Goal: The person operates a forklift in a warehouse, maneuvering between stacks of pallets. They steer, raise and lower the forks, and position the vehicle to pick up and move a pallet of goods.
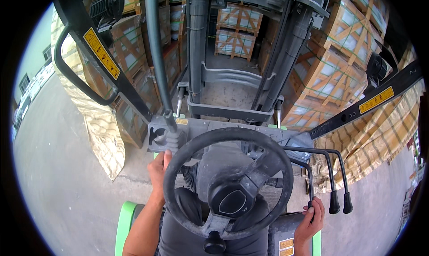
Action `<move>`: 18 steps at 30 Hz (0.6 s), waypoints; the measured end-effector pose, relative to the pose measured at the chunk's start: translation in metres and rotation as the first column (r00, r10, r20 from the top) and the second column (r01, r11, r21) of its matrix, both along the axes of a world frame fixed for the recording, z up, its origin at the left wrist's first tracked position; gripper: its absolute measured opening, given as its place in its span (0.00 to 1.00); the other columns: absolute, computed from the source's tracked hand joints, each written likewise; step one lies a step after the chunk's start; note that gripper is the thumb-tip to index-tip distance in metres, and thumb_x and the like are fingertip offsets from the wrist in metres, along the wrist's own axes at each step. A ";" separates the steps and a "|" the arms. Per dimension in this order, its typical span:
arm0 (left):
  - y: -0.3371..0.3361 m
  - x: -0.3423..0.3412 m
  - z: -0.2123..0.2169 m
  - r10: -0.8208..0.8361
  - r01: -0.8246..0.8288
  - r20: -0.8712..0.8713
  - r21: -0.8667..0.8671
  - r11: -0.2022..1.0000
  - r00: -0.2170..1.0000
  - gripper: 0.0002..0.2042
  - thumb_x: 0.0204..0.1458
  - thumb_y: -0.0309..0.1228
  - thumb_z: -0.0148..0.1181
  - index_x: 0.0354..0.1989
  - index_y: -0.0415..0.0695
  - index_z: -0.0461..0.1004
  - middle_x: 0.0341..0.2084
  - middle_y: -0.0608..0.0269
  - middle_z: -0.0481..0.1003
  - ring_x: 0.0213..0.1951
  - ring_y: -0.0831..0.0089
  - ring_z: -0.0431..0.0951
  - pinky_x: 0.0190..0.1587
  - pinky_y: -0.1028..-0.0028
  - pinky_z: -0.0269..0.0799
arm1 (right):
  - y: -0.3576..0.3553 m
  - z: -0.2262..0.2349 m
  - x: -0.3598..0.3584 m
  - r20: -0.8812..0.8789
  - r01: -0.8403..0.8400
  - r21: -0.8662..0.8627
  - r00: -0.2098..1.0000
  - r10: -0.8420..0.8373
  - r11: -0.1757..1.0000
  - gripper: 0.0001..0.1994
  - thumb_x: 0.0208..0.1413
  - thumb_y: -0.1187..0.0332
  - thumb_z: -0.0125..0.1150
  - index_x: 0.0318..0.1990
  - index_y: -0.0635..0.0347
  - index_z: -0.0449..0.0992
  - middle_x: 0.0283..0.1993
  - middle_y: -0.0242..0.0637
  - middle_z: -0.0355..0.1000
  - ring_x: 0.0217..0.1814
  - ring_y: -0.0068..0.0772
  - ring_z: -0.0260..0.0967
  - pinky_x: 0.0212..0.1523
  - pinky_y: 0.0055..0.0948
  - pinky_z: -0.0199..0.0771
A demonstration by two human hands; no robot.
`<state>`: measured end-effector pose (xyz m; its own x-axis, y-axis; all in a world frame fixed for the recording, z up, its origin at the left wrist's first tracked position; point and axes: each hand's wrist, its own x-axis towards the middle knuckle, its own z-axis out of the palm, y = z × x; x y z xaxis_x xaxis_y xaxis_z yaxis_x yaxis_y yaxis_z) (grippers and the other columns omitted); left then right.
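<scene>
My left hand [157,167] grips the steering wheel [228,183] rim; right hand [310,218] curls round the near lever [309,184], so I should ease it gently

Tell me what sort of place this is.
Most likely an outdoor storage yard, seen from a forklift seat. Stacked crated pallets stand beyond the mast; the left hand grips the steering wheel, the right hand a control lever.

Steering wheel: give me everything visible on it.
The steering wheel is black and dusty, rubbery-looking, with a round rim, thick spokes and a hexagonal centre hub. A spinner knob sits at its lower rim. It tilts toward the driver, in front of the mast. The left hand grips its upper-left rim; the right hand is off it, on a lever.
</scene>
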<state>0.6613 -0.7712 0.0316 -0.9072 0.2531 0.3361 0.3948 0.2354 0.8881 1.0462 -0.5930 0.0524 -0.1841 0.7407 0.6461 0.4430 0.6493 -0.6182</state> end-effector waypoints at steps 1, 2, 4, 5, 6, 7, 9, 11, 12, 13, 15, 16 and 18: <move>-0.001 0.000 0.000 -0.002 0.002 0.007 0.002 1.000 1.000 0.21 0.67 0.35 0.54 0.22 0.38 0.64 0.17 0.75 0.56 0.25 0.84 0.55 0.23 0.73 0.51 | -0.002 -0.002 0.002 -0.001 -0.006 -0.004 1.000 0.006 1.000 0.11 0.65 0.80 0.48 0.49 0.70 0.75 0.56 0.47 0.73 0.36 0.28 0.73 0.30 0.21 0.74; -0.001 0.000 -0.001 -0.003 0.003 0.014 0.003 1.000 1.000 0.21 0.67 0.36 0.54 0.22 0.38 0.64 0.17 0.75 0.57 0.25 0.84 0.55 0.23 0.73 0.51 | -0.004 -0.004 0.003 -0.002 -0.013 -0.009 1.000 0.013 1.000 0.11 0.65 0.80 0.47 0.49 0.70 0.75 0.56 0.47 0.72 0.36 0.28 0.73 0.30 0.21 0.73; 0.000 -0.001 0.000 -0.005 0.005 0.019 0.007 1.000 1.000 0.22 0.67 0.37 0.54 0.21 0.37 0.64 0.16 0.71 0.57 0.25 0.83 0.56 0.23 0.71 0.53 | -0.004 -0.004 0.004 -0.006 -0.017 -0.005 1.000 0.017 1.000 0.11 0.65 0.81 0.47 0.49 0.70 0.75 0.56 0.47 0.72 0.35 0.28 0.73 0.30 0.21 0.73; -0.001 -0.002 0.000 -0.004 0.004 0.020 0.006 1.000 1.000 0.23 0.66 0.39 0.54 0.21 0.36 0.64 0.15 0.67 0.57 0.24 0.81 0.56 0.23 0.69 0.54 | -0.003 -0.004 0.004 -0.006 -0.016 0.000 1.000 0.016 1.000 0.11 0.64 0.81 0.47 0.49 0.70 0.75 0.56 0.47 0.72 0.35 0.28 0.72 0.30 0.21 0.73; -0.002 -0.002 -0.001 -0.001 0.001 0.023 0.002 1.000 1.000 0.24 0.65 0.40 0.54 0.20 0.35 0.64 0.13 0.63 0.58 0.24 0.80 0.56 0.23 0.68 0.56 | -0.003 -0.004 0.004 -0.003 -0.017 0.002 1.000 0.017 1.000 0.11 0.64 0.81 0.47 0.49 0.70 0.75 0.56 0.47 0.72 0.34 0.28 0.72 0.30 0.20 0.72; -0.002 -0.001 -0.001 -0.008 0.008 0.034 0.020 1.000 0.999 0.24 0.65 0.40 0.54 0.20 0.35 0.64 0.13 0.63 0.58 0.24 0.80 0.56 0.23 0.68 0.56 | -0.003 -0.003 0.004 0.003 -0.017 -0.013 1.000 0.017 1.000 0.11 0.64 0.81 0.48 0.49 0.70 0.75 0.56 0.48 0.72 0.36 0.29 0.73 0.30 0.21 0.73; -0.001 0.001 0.000 -0.023 0.020 0.054 0.056 0.998 0.998 0.24 0.65 0.41 0.54 0.20 0.35 0.64 0.13 0.62 0.57 0.24 0.79 0.56 0.23 0.68 0.56 | -0.001 0.003 0.004 0.013 -0.017 -0.040 1.000 0.018 0.999 0.11 0.63 0.80 0.48 0.49 0.70 0.75 0.56 0.49 0.72 0.39 0.32 0.74 0.31 0.21 0.74; -0.002 0.000 0.001 -0.019 0.016 0.056 0.052 0.999 0.998 0.24 0.65 0.41 0.55 0.21 0.35 0.64 0.13 0.62 0.57 0.24 0.79 0.56 0.23 0.67 0.56 | 0.006 0.014 0.002 0.081 -0.049 0.005 0.996 0.048 0.999 0.12 0.63 0.79 0.50 0.51 0.70 0.75 0.57 0.50 0.71 0.47 0.39 0.74 0.39 0.28 0.76; -0.001 0.000 0.001 -0.024 0.021 0.058 0.048 0.999 0.998 0.24 0.65 0.41 0.55 0.21 0.35 0.64 0.13 0.62 0.57 0.24 0.79 0.56 0.23 0.67 0.56 | 0.008 0.022 0.001 0.116 -0.058 0.024 0.992 0.055 0.998 0.12 0.62 0.78 0.51 0.51 0.70 0.74 0.57 0.51 0.71 0.51 0.42 0.73 0.43 0.31 0.77; -0.001 0.000 0.002 -0.020 0.018 0.051 0.034 0.999 0.998 0.24 0.65 0.41 0.55 0.21 0.35 0.64 0.13 0.62 0.57 0.24 0.79 0.56 0.23 0.67 0.56 | 0.009 0.032 -0.004 0.152 -0.024 0.073 0.988 0.012 0.997 0.13 0.62 0.78 0.52 0.52 0.70 0.74 0.58 0.51 0.71 0.54 0.46 0.71 0.48 0.35 0.75; -0.002 0.001 0.004 -0.010 0.010 0.037 0.009 1.000 0.999 0.24 0.65 0.41 0.55 0.21 0.35 0.64 0.13 0.62 0.57 0.24 0.79 0.56 0.23 0.67 0.57 | 0.009 0.058 -0.015 0.218 0.037 0.176 0.973 -0.075 0.984 0.15 0.60 0.76 0.54 0.54 0.70 0.73 0.59 0.52 0.70 0.60 0.52 0.67 0.57 0.43 0.71; -0.003 0.000 0.003 -0.013 0.013 0.021 0.004 1.000 1.000 0.23 0.66 0.40 0.55 0.21 0.36 0.64 0.15 0.67 0.57 0.24 0.81 0.56 0.23 0.69 0.54 | 0.007 0.065 -0.018 0.210 0.036 0.217 0.974 -0.083 0.976 0.16 0.60 0.76 0.55 0.54 0.70 0.72 0.59 0.52 0.69 0.61 0.54 0.67 0.59 0.46 0.68; -0.005 -0.001 -0.003 -0.018 0.018 -0.005 -0.010 1.000 1.000 0.22 0.68 0.37 0.54 0.21 0.39 0.63 0.18 0.77 0.57 0.26 0.84 0.55 0.23 0.72 0.49 | -0.001 0.075 -0.024 0.198 0.033 0.294 0.976 -0.095 0.955 0.17 0.59 0.75 0.56 0.55 0.71 0.71 0.60 0.52 0.69 0.61 0.57 0.65 0.63 0.50 0.63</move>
